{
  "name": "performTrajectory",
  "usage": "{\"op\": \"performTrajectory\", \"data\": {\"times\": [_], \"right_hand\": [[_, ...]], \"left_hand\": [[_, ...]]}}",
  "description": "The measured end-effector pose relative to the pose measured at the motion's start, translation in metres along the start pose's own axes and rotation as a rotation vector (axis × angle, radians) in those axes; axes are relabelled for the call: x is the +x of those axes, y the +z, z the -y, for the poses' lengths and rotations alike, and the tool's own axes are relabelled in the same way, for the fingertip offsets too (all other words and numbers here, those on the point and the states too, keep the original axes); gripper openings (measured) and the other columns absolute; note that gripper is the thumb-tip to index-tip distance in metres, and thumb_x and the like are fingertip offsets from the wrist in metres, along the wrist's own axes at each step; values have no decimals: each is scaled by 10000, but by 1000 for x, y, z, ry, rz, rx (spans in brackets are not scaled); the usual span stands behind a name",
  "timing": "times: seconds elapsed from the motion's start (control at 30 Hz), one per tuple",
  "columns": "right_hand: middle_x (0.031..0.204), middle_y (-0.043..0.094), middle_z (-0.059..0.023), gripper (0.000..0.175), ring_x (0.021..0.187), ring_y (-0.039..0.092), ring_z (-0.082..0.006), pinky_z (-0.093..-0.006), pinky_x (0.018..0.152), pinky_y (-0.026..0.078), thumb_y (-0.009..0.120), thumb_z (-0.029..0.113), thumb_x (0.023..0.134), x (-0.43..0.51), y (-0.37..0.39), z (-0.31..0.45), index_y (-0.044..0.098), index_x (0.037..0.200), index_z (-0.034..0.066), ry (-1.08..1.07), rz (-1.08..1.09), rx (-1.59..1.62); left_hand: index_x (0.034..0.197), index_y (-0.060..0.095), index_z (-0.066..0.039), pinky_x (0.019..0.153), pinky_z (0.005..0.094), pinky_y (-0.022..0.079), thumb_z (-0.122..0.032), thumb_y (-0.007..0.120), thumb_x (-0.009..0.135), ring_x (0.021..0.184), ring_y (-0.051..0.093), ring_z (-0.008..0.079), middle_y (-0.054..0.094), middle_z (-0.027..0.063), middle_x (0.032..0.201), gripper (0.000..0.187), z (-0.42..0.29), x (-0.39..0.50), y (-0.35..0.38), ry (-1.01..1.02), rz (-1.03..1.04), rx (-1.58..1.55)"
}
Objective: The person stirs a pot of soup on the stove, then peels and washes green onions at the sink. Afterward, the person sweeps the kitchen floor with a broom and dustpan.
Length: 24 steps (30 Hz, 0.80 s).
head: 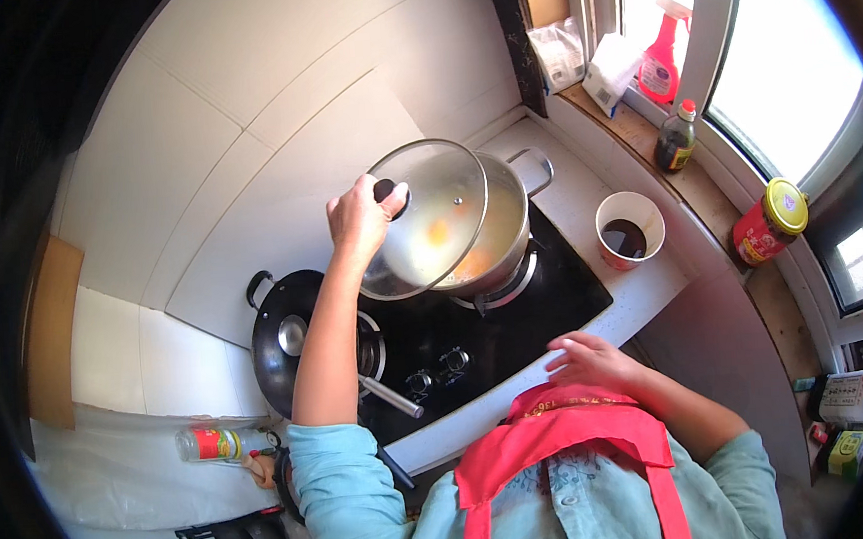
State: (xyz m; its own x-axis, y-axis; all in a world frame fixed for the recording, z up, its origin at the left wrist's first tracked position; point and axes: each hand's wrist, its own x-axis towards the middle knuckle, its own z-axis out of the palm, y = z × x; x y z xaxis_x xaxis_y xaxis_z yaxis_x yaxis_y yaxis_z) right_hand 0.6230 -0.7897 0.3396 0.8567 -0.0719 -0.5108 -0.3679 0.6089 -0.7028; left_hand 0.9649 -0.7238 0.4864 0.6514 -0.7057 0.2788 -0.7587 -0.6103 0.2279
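My left hand (361, 216) grips the black knob of a glass pot lid (434, 195), which is tilted over the left part of a steel pot (519, 231). The pot stands on the right burner of a black gas hob (551, 292). Pale liquid and orange pieces show inside the pot, partly through the glass. My right hand (589, 360) holds nothing and hovers with fingers apart near the counter's front edge, above my red apron (568, 439). On the left burner side sits a black wok (274, 368) with a steel ladle (391, 396) lying in it, its handle towards me.
A paper tub (630, 216) of dark liquid stands on the counter right of the hob. Along the window ledge are a sauce bottle (675, 140), a yellow-lidded jar (769, 223) and a red spray bottle (660, 63). A glass bottle (209, 444) lies at the left on plastic sheeting.
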Motion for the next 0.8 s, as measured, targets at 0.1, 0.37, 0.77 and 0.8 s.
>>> {"op": "performTrajectory", "data": {"times": [0.1,0.37,0.77,0.8], "right_hand": [[1006,568,-170,301,917,593,-264,-354,808,492,401,255,938,-31,-27,-13,453,1131,31,-99,-210,57],[948,596,-111,191,819,615,-173,-275,712,515,403,177,935,-63,-53,-31,492,1041,46,-242,-451,334],[923,594,-115,163,800,617,-188,-292,729,519,421,153,924,-58,-61,-30,499,1000,32,-254,-487,390],[922,594,-114,162,798,618,-188,-292,729,519,421,152,924,-56,-62,-32,500,999,32,-250,-483,388]], "left_hand": [[831,569,-39,770,401,417,-509,589,734,779,586,333,622,163,775,480,-17,8,19,40,48,35],[840,585,-45,836,360,353,-479,597,731,783,591,287,635,146,794,448,-40,16,42,19,152,60],[864,571,-31,817,356,334,-491,589,719,774,609,272,638,158,774,482,-38,16,53,4,165,45],[864,571,-31,817,355,334,-491,588,718,777,608,271,638,159,775,483,-38,16,53,-5,168,49]]}}
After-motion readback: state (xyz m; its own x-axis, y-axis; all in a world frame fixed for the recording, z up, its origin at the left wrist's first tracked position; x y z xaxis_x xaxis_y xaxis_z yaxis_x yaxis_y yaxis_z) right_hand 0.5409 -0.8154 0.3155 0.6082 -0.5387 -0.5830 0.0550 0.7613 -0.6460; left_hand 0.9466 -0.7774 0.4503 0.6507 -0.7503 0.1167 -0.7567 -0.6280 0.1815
